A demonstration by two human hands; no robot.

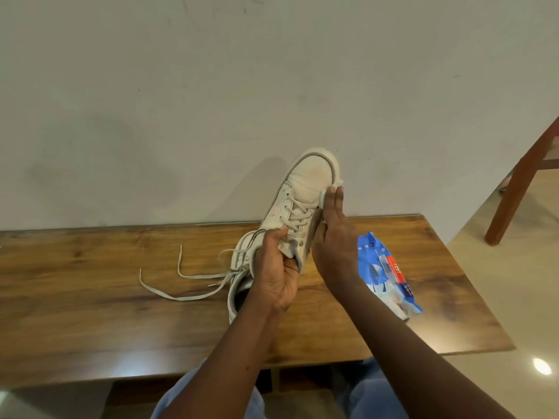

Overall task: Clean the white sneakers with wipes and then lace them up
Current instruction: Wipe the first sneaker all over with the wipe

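One white sneaker point(305, 189) is held tilted above the surface point(90, 282). The left hand point(278, 267) grips it near the tongue, and the right hand point(332, 237), fingers flat, presses a wipe point(326, 194) against its side. Cleaning is under way. The next stroke probably runs toward the toe, with lacing later.

- Soft, even indoor light, moderately bright.
- The sneaker point(305, 189) throws a faint, blurred shadow leftward onto the wall point(151, 101).
- A small round glare spot burns white on the floor point(529, 297) at lower right; a paler sheen lies on the table point(90, 297) near its front edge.
- Wide-angle bending curves the table's edges and tilts the chair leg point(520, 182).
- Detail is slightly soft throughout.
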